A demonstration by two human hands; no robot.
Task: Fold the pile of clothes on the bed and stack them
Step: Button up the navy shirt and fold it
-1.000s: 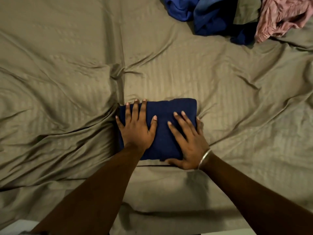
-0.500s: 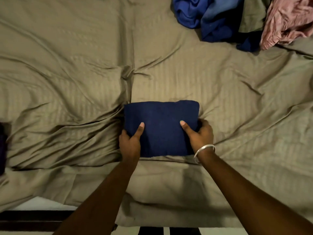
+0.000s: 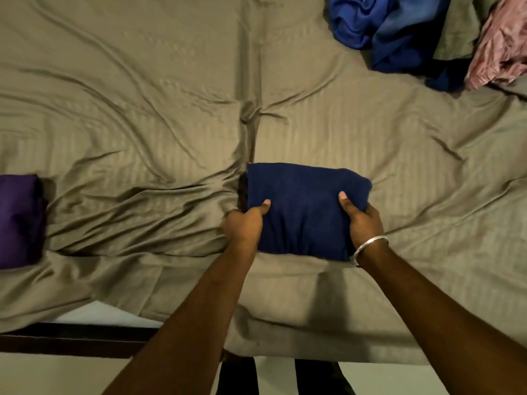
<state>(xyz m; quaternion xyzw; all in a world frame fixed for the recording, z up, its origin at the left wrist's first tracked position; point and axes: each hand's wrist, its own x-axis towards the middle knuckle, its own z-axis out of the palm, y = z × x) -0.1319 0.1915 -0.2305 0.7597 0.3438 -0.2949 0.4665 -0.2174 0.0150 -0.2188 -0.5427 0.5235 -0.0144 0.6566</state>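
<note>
The left hand and right hand pinch the folded navy garment by its sides, thumbs on top; soft, light, probably floppy unless supported underneath.

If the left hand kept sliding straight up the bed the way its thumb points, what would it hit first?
The left hand grips the folded navy garment. Straight ahead lies only the rumpled olive sheet; the way looks free to the frame's top, though depth is uncertain.

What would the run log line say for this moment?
step: move folded navy garment | left hand grip: left edge | right hand grip: right edge | unfolded pile: far right
</note>
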